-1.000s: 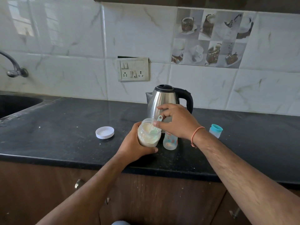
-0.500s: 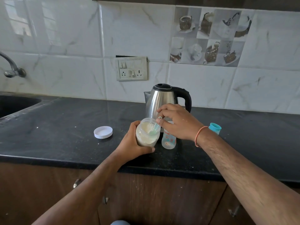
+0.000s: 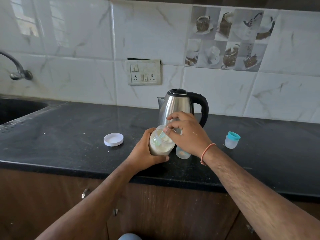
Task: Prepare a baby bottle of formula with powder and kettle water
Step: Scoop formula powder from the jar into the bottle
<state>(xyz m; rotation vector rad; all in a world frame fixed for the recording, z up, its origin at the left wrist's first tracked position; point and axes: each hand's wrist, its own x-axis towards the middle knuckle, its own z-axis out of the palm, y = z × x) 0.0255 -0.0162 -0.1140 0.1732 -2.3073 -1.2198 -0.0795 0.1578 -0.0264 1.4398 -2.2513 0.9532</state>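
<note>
My left hand (image 3: pixel 144 153) grips a clear jar of pale formula powder (image 3: pixel 160 142), tilted toward the right above the black counter. My right hand (image 3: pixel 187 134) pinches the handle of a light green scoop (image 3: pixel 161 135) that reaches down into the jar's powder. The small clear baby bottle (image 3: pixel 181 153) stands open on the counter just right of the jar, mostly hidden under my right hand. A steel kettle (image 3: pixel 178 104) with a black handle stands behind both hands. The bottle's teal-collared top (image 3: pixel 232 140) sits on the counter to the right.
The jar's white lid (image 3: pixel 113 139) lies on the counter (image 3: pixel 69 135) to the left. A dark sink (image 3: pixel 15 110) and a tap (image 3: pixel 17 70) are at the far left. A switch-and-socket plate (image 3: pixel 144 72) is on the tiled wall. Wooden cabinet doors (image 3: pixel 155 213) run below the counter edge.
The scoop has gone deeper into the jar, with my right fingers lowering to the jar's mouth. My left hand keeps the jar tilted in about the same place.
</note>
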